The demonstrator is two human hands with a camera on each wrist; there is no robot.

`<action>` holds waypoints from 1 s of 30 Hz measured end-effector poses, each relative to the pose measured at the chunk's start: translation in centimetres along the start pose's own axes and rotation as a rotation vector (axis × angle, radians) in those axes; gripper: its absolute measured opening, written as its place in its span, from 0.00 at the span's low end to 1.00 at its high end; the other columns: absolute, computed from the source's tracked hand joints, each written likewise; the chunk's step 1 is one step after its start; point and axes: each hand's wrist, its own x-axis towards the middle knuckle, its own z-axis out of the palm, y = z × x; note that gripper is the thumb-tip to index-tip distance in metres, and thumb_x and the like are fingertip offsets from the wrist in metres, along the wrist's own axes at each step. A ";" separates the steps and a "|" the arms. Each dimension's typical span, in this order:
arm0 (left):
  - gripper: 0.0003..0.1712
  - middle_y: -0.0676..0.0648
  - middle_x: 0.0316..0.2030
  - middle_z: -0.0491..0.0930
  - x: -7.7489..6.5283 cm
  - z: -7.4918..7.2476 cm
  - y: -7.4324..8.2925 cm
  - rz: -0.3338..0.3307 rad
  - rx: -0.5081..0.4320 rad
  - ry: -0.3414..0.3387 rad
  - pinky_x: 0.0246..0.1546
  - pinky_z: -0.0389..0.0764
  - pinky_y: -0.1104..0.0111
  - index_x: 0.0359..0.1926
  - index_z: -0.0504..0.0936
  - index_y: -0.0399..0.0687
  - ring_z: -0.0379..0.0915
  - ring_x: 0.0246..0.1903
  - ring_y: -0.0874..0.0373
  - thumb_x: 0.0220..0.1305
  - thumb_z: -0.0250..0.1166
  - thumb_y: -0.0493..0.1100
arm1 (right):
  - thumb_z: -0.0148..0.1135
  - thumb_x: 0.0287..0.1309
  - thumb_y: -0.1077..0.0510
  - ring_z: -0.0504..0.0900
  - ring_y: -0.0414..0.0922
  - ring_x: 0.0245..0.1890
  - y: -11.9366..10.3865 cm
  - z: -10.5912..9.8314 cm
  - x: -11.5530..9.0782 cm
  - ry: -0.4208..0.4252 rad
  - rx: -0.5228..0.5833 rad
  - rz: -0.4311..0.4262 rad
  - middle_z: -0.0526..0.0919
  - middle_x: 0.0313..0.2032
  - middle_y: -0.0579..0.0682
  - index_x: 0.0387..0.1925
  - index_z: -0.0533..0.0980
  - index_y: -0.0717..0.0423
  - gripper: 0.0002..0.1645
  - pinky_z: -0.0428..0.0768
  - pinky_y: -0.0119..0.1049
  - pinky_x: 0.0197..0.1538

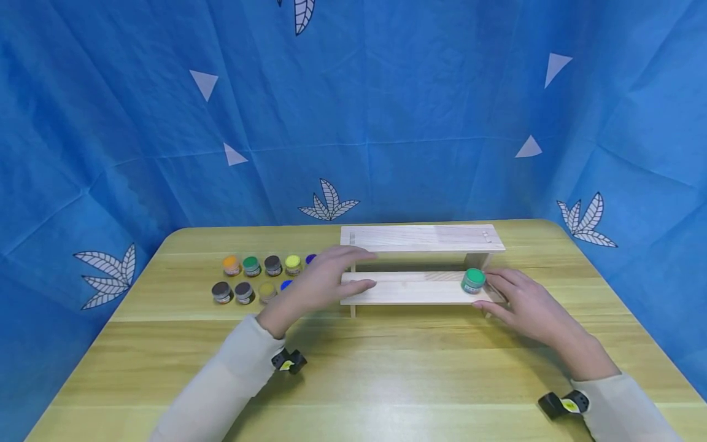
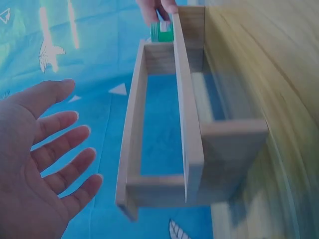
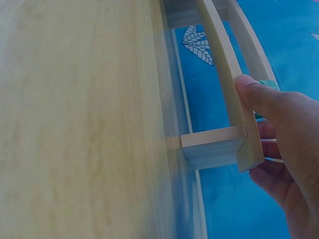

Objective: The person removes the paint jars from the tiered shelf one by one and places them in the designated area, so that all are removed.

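Note:
A small two-tier wooden shelf (image 1: 405, 290) stands on the table, its upper board (image 1: 409, 238) behind the lower one. On the right end of the lower board sits a small jar with a green lid (image 1: 474, 280). My right hand (image 1: 525, 307) grips that end beside the jar; the right wrist view shows the thumb on the board's front edge and the fingers bent at its end. My left hand (image 1: 326, 279) hovers by the shelf's left end, fingers spread and holding nothing. In the left wrist view a gap separates it from the wood.
Left of the shelf, several small jars with coloured lids stand in two rows, among them an orange-lidded jar (image 1: 231, 265) and a yellow-lidded one (image 1: 293, 264). My left hand partly hides the rows' right end. Blue patterned cloth (image 1: 386, 123) hangs behind the wooden table (image 1: 386, 374).

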 end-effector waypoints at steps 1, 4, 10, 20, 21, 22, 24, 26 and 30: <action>0.29 0.49 0.61 0.75 0.3 0.2 0.3 0.002 0.000 0.000 0.65 0.65 0.53 0.65 0.75 0.54 0.66 0.64 0.51 0.66 0.63 0.58 | 0.72 0.53 0.44 0.76 0.62 0.53 0.0 0.0 0.0 0.000 -0.001 0.000 0.78 0.51 0.61 0.53 0.77 0.66 0.35 0.74 0.61 0.54; 0.30 0.49 0.62 0.74 1.0 0.8 1.0 -0.002 -0.008 -0.018 0.66 0.65 0.55 0.65 0.75 0.54 0.65 0.64 0.52 0.67 0.62 0.59 | 0.73 0.53 0.45 0.76 0.62 0.53 0.1 0.1 -0.1 -0.001 -0.002 -0.003 0.78 0.51 0.61 0.53 0.77 0.66 0.34 0.74 0.61 0.54; 0.31 0.51 0.63 0.73 2.4 2.3 2.0 -0.002 -0.037 -0.050 0.65 0.66 0.57 0.67 0.73 0.56 0.65 0.64 0.55 0.68 0.60 0.61 | 0.73 0.52 0.46 0.75 0.63 0.53 0.0 0.0 -0.2 -0.003 -0.003 0.001 0.78 0.52 0.62 0.53 0.77 0.66 0.35 0.74 0.61 0.55; 0.32 0.54 0.64 0.71 5.0 4.9 3.5 0.023 -0.064 -0.077 0.66 0.64 0.60 0.68 0.71 0.57 0.64 0.65 0.57 0.69 0.56 0.64 | 0.72 0.53 0.45 0.75 0.63 0.53 -0.2 -0.1 -0.1 -0.016 -0.003 0.005 0.78 0.52 0.62 0.54 0.77 0.67 0.35 0.74 0.61 0.55; 0.32 0.53 0.64 0.72 5.2 5.1 3.6 0.031 -0.065 -0.073 0.66 0.64 0.61 0.68 0.72 0.56 0.65 0.65 0.57 0.69 0.56 0.64 | 0.72 0.54 0.45 0.75 0.63 0.53 -0.2 0.0 -0.1 -0.017 -0.003 0.005 0.78 0.52 0.62 0.54 0.77 0.67 0.35 0.74 0.61 0.55; 0.32 0.54 0.64 0.72 5.4 5.4 3.8 0.040 -0.062 -0.070 0.66 0.64 0.62 0.68 0.71 0.57 0.65 0.65 0.58 0.69 0.56 0.64 | 0.72 0.54 0.45 0.75 0.63 0.53 -0.2 0.0 0.0 -0.017 -0.003 0.005 0.78 0.52 0.62 0.54 0.77 0.67 0.35 0.74 0.61 0.54; 0.32 0.54 0.64 0.72 5.9 5.8 4.1 0.058 -0.063 -0.061 0.66 0.64 0.64 0.68 0.71 0.57 0.65 0.65 0.58 0.69 0.56 0.64 | 0.72 0.54 0.45 0.75 0.63 0.53 -0.2 -0.1 0.0 -0.017 -0.002 0.004 0.78 0.52 0.62 0.54 0.77 0.66 0.35 0.74 0.61 0.54; 0.32 0.53 0.64 0.72 6.3 6.2 4.5 0.078 -0.059 -0.049 0.65 0.65 0.66 0.68 0.72 0.56 0.66 0.64 0.59 0.69 0.57 0.63 | 0.72 0.54 0.45 0.75 0.63 0.53 -0.1 -0.1 0.0 -0.014 -0.003 0.002 0.78 0.52 0.61 0.54 0.77 0.66 0.35 0.74 0.61 0.54; 0.32 0.54 0.63 0.73 7.3 7.1 5.4 0.100 -0.035 -0.042 0.64 0.65 0.70 0.67 0.72 0.56 0.67 0.63 0.61 0.68 0.57 0.63 | 0.72 0.54 0.45 0.76 0.62 0.53 0.0 0.0 0.0 -0.010 -0.005 -0.003 0.78 0.52 0.61 0.54 0.77 0.65 0.34 0.74 0.61 0.54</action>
